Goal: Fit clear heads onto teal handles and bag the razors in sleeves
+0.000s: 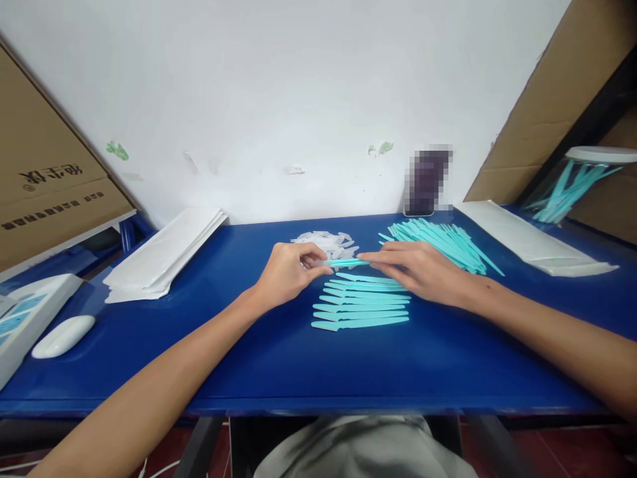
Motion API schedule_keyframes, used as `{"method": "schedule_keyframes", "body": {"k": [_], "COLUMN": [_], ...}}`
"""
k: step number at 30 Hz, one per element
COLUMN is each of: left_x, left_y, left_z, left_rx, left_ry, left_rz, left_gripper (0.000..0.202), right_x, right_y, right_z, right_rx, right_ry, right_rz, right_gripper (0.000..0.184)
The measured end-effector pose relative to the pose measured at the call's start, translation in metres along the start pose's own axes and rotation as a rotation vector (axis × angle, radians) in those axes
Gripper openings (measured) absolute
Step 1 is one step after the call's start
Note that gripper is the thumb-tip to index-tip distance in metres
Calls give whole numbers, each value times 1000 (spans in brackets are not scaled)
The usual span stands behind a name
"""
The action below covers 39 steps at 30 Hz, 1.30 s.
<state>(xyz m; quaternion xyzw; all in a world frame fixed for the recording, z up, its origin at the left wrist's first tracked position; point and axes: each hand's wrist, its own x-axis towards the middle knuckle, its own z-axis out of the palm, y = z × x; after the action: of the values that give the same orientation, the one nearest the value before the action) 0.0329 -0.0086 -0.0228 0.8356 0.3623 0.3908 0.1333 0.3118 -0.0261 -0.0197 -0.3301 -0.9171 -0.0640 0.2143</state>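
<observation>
Both my hands hold one teal plastic stick (344,263) level above the blue table (279,358). My left hand (291,271) pinches its left end, where a small clear cap seems to sit. My right hand (417,269) pinches the right part of the stick. Just below them lies a neat row of several teal sticks (359,302), side by side. A heap of small clear plastic caps (329,241) lies behind my left hand. A loose pile of teal sticks (442,242) lies behind my right hand.
White paper sleeves are stacked at the left (162,255) and at the right (532,242). A white mouse (63,335) and a white device (24,315) sit at the far left. Cardboard boxes (40,179) flank the wall. A phone (426,182) leans on the wall; a clear container of sticks (572,189) stands far right.
</observation>
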Motion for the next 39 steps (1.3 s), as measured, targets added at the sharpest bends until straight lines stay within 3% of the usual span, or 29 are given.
{"method": "schedule_keyframes", "body": {"k": [6, 12, 17, 20, 24, 28, 31, 39], "left_x": [-3, -4, 0, -2, -8, -10, -9, -12], "left_y": [11, 11, 5, 9, 17, 18, 18, 27], "left_z": [6, 7, 0, 2, 11, 14, 11, 18], "left_rx": [-11, -5, 291, 409, 463, 521, 490, 338], "left_ry": [79, 153, 23, -9, 45, -81, -113, -32], "left_rz": [62, 197, 388, 404, 340, 437, 437, 331], "left_gripper": [19, 25, 47, 57, 55, 50, 50, 49], "right_x": [0, 4, 6, 6, 7, 5, 3, 3], "right_y": [-14, -25, -29, -31, -31, -32, -36, -50], "right_z": [2, -6, -11, -11, -16, -18, -15, -9], "right_rx": [-21, 310, 518, 541, 478, 309, 163, -156], "right_ry": [42, -33, -119, -165, -168, -197, -166, -252], "right_rz": [54, 185, 219, 180, 130, 59, 40, 84], "right_gripper": [41, 42, 45, 45, 45, 41, 41, 32]}}
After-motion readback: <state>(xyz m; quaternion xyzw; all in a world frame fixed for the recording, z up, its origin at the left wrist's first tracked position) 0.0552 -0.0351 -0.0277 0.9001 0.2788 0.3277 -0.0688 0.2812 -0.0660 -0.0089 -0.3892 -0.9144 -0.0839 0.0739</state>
